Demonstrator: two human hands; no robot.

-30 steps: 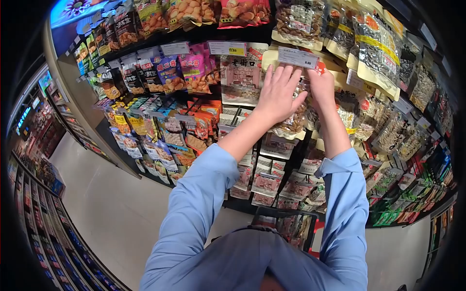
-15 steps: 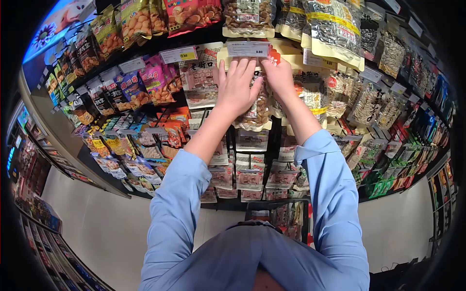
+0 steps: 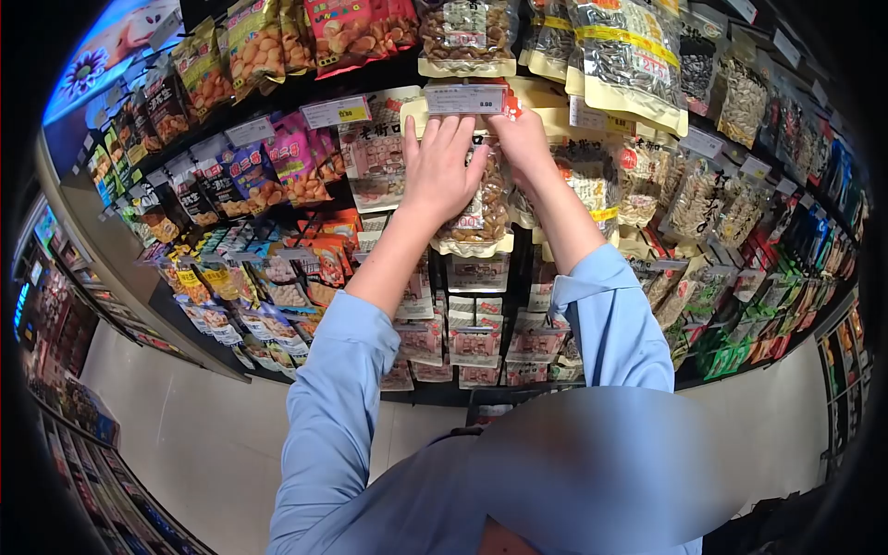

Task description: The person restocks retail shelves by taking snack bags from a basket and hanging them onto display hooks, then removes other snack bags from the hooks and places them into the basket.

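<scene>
Nut bag [image 3: 481, 208]: hangs upright, long axis vertical, top under the price tag [image 3: 465, 98], on the snack rack's upper row.
Left hand [image 3: 438, 166]: fingers spread flat over the bag's left front.
Right hand [image 3: 523, 139]: fingers curled on its top right corner.
Neighbours: pink packets [image 3: 296, 162] to the left.

left hand [image 3: 437, 171]: flat on hanging clear nut bag with cream base [image 3: 476, 217]
right hand [image 3: 525, 139]: at bag's top, under white price tag [image 3: 464, 99]

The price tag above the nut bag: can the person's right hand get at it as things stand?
Probably yes: the right hand is already just under the price tag, nothing between.
</scene>
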